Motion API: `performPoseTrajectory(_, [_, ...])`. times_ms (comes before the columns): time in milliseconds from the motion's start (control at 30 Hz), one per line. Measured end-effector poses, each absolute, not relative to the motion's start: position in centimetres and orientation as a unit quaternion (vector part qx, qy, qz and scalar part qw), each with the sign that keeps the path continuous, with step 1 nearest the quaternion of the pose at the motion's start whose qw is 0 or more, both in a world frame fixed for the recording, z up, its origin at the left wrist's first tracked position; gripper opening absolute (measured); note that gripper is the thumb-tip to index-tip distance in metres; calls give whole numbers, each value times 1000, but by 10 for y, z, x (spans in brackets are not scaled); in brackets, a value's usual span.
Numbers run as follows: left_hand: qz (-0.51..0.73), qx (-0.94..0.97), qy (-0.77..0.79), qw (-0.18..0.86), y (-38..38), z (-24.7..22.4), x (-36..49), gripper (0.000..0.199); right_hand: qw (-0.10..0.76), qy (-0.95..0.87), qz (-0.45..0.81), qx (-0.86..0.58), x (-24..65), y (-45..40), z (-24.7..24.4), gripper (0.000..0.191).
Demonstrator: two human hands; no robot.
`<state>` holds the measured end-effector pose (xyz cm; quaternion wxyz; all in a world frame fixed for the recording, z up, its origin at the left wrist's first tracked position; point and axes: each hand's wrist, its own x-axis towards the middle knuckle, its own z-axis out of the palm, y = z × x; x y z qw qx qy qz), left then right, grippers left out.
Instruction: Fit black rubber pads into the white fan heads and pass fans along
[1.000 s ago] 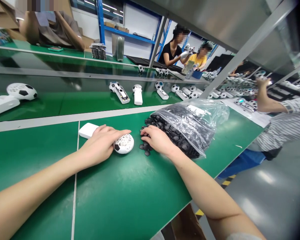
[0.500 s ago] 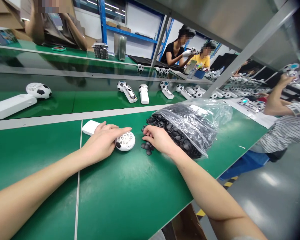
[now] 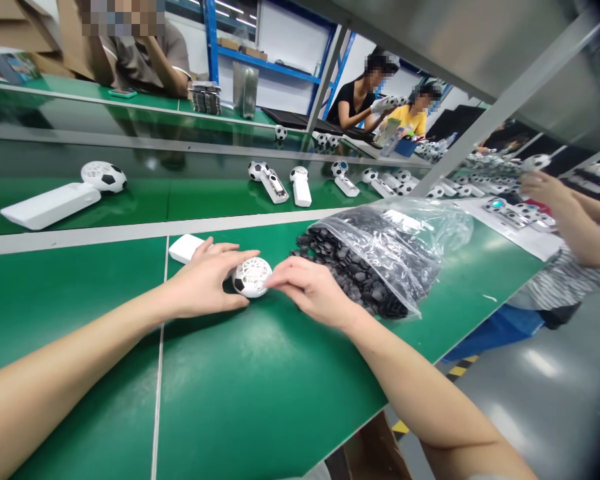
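On the green table lies a white handheld fan (image 3: 251,279) with a soccer-ball head, its white handle (image 3: 186,248) pointing left and partly covered. My left hand (image 3: 207,279) grips the fan's head from the left, fingers over the far side and thumb at the near side. At the head's right edge, my right hand (image 3: 307,288) is closed in a pinch; what the fingertips hold, if anything, is hidden. Just beyond that hand, small black pentagon pieces (image 3: 353,267) spill from the mouth of a clear plastic bag (image 3: 405,233).
Behind the table runs a green conveyor belt (image 3: 200,190) carrying more soccer-ball fans (image 3: 105,177). A slanted metal post (image 3: 460,143) rises beyond the bag. A co-worker's arm (image 3: 565,200) is at the right, and several people sit across the belt. The table edge (image 3: 347,437) runs diagonally at lower right.
My right hand has left the black pieces and moved left to the fan's head. My left thumb has spread to the head's near side. Fans on the belt have shifted right.
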<state>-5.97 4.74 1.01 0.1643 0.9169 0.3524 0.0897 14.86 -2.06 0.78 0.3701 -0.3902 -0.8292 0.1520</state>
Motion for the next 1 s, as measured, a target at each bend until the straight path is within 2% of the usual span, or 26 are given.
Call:
performPoseTrajectory(133, [129,901,374,178,44,9,-55,80,354,-860,105,-352,140,-20,5,17])
performPoseTrajectory(300, [162,889,387,181,40,9,-51,70,410,-789,145,-434,133,-17,2,9])
performPoseTrajectory(433, [163,887,393,181,36,12,-50,63,399,-743,260,-470,135,-12,-4,38])
performPoseTrajectory(500, [170,890,387,170,35,12,-50,59,373,-742,334,-446,137,-11,-8,43])
performPoseTrajectory(1000, [193,895,361,175,35,10,-49,54,395,-686,432,-432,137,-10,-8,38])
